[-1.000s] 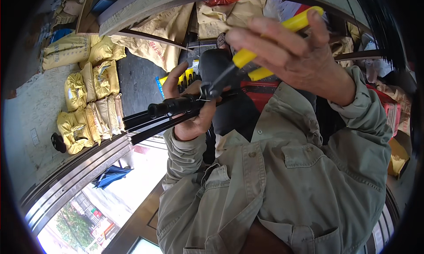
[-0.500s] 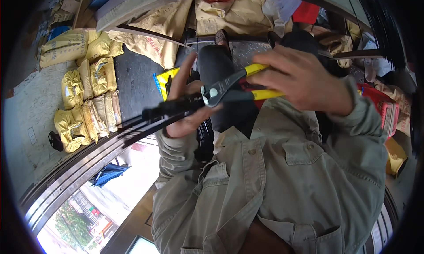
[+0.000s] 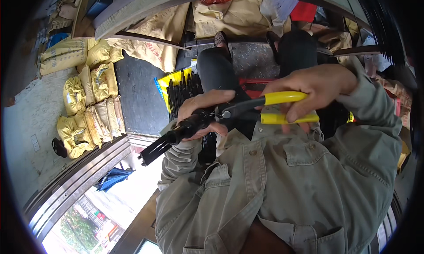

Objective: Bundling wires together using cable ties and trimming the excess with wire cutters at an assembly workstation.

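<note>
My left hand [image 3: 201, 106] is wrapped round a black umbrella frame [image 3: 187, 127], its bundled thin ribs pointing down to the left. Yellow-handled pliers [image 3: 287, 98] are in my right hand [image 3: 311, 88], one handle above the other, spread apart. The dark jaws of the pliers meet the frame's end beside my left fingers; what exactly they grip is too small to tell. Both hands are in front of my chest, over my lap. Beyond my left hand stands a bundle of black rods [image 3: 181, 90], next to a yellow and blue packet [image 3: 162, 88].
Stacked yellow-brown sacks [image 3: 90, 106] lie along the wall at left. Large brown paper sacks [image 3: 232, 18] are at the far side beneath a curved beam [image 3: 176, 4]. Black thin strands [image 3: 375, 29] hang at upper right. A window [image 3: 106, 205] is at lower left.
The pliers have moved right and down, and my right hand has shifted right along with them. The umbrella frame has turned so its ribs point more toward me.
</note>
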The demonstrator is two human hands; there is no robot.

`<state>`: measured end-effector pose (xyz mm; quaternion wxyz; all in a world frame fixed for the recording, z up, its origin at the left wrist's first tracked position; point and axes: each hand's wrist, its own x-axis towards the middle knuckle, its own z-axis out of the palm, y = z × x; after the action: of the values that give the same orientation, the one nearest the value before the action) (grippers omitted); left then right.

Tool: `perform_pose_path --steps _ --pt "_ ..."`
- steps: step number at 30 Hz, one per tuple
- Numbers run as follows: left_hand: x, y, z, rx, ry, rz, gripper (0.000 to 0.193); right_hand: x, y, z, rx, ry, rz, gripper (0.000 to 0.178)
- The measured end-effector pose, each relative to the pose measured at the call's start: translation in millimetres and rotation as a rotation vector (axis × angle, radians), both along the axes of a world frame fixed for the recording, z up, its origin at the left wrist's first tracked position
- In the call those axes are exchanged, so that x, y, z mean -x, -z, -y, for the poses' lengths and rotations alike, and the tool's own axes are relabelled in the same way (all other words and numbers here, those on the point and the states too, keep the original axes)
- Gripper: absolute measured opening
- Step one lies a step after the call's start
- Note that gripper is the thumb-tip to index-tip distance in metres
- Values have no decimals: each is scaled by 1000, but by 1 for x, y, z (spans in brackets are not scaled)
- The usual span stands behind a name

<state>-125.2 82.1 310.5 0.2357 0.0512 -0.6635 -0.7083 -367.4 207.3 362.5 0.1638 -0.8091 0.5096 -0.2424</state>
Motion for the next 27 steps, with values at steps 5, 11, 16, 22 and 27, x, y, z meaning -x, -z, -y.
perform_pose_path --steps 5,11,16,22,27 --pt "1 1 -11 102 -262 57 43 13 -27 10 -278 -146 34 44" --pt "10 -2 -21 -26 -409 77 49 -5 -5 13 342 123 -373 31" --pt "12 -2 -18 -13 -465 91 55 -7 8 16 328 159 -302 25" --pt "20 8 -11 -85 -517 -1 63 -19 29 11 314 277 -103 23" --pt "24 -14 -5 -46 -336 192 94 17 -12 24 -519 -111 316 15"
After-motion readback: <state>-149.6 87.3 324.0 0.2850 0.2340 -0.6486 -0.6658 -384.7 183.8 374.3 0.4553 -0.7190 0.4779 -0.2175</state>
